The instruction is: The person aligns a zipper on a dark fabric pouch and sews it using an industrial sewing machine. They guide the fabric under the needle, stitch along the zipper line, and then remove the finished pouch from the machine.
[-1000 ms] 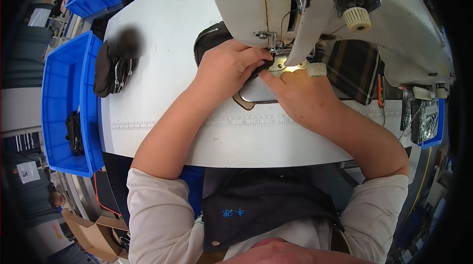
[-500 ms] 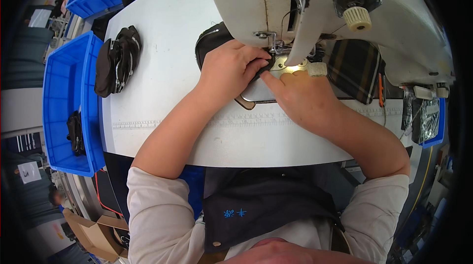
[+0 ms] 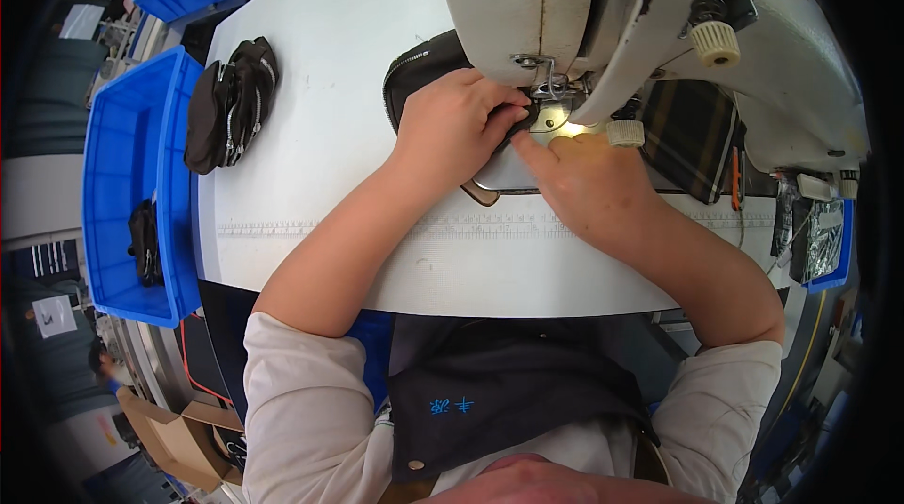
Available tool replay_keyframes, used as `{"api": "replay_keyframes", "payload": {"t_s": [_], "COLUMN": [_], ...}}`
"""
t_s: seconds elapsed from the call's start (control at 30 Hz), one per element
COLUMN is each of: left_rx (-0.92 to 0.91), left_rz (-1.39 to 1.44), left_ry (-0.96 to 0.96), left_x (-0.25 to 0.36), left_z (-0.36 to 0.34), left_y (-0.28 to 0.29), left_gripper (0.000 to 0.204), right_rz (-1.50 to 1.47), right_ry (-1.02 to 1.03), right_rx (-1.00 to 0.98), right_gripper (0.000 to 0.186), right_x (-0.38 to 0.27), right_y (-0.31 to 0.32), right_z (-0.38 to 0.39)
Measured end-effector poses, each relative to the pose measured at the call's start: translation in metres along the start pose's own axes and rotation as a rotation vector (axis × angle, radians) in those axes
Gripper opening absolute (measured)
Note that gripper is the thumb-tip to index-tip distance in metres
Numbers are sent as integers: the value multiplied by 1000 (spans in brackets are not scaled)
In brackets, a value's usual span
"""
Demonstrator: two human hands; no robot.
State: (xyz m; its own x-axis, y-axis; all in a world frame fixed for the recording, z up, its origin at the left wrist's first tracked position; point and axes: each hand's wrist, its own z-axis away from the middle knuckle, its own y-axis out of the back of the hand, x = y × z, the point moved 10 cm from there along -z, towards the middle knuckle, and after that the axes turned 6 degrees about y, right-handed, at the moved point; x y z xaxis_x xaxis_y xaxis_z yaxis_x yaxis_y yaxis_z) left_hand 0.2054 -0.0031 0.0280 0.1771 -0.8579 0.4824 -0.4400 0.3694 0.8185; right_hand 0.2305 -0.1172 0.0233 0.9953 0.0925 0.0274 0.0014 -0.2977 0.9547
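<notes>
A black zippered pouch (image 3: 421, 71) lies at the sewing machine's (image 3: 551, 85) presser foot, its curved zipper edge to the left. My left hand (image 3: 457, 123) is closed on the pouch's edge, thumb and fingers pinched together just left of the foot. Much of the pouch is hidden under that hand. My right hand (image 3: 603, 186) rests flat by the lit needle plate (image 3: 556, 116), with one digit stretched toward the pouch's edge beside the left fingertips. It grips nothing that I can see.
Another dark zippered pouch (image 3: 231, 109) sits at the table's left, beside a blue bin (image 3: 132, 146) holding a small black item. Dark plaid fabric (image 3: 692, 132) and an orange-handled tool (image 3: 736, 179) lie right of the machine. A ruler strip (image 3: 452, 226) crosses the white table.
The view has shifted slightly, so the machine and hands appear a little farther right. Both hands keep nearly the same pose at the pouch.
</notes>
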Motion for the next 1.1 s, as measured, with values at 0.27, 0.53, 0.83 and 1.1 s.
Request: {"api": "replay_keyframes", "payload": {"t_s": [0.27,0.53,0.83,1.1], "left_rx": [87,-57,-59,-129], "left_rz": [-48,7,-53,-10], "left_ry": [-10,-67,-12,-33], "left_x": [8,19,27,28], "left_z": [0,10,20,20], "left_y": [7,22,19,13], "left_gripper": [10,32,25,32], "right_rz": [27,-38,-101,-171], "right_ry": [-5,1,-16,30], "right_rx": [36,148,135,166], "right_gripper": [47,42,28,24], "right_x": [5,6,6,4], "right_y": [-3,8,16,11], "right_z": [-1,1,1,5]}}
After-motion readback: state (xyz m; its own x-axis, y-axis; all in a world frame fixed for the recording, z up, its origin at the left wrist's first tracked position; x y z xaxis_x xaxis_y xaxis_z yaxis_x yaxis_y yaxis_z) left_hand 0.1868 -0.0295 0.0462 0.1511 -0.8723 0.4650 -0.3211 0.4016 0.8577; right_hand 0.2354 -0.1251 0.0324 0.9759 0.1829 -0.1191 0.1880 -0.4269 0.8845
